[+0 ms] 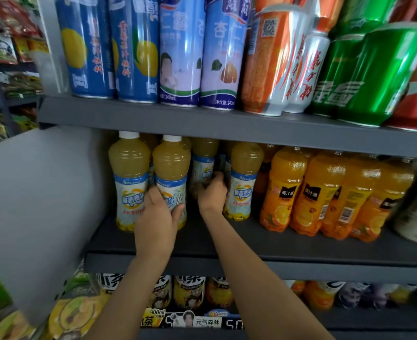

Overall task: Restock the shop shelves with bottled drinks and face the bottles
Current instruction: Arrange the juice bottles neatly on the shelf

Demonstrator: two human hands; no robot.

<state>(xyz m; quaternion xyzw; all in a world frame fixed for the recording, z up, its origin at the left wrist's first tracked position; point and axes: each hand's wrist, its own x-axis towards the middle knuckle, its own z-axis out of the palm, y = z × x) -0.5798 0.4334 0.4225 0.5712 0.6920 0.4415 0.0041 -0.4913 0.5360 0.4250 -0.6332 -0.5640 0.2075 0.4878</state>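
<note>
Several pale yellow juice bottles with blue-and-white labels stand on the middle shelf (276,244). My left hand (157,217) grips the lower label of the second front bottle (171,168), which has a white cap. My right hand (213,192) reaches deeper and curls round a bottle (203,158) in the row behind, between the second front bottle and another front bottle (243,182) at its right. The leftmost front bottle (129,177) stands upright beside my left hand.
Orange juice bottles (305,192) fill the middle shelf to the right. Tall blue cans (134,50), orange, silver and green cans (369,77) line the upper shelf. Tea bottles (189,293) sit on the shelf below. A grey side panel (36,197) closes the left.
</note>
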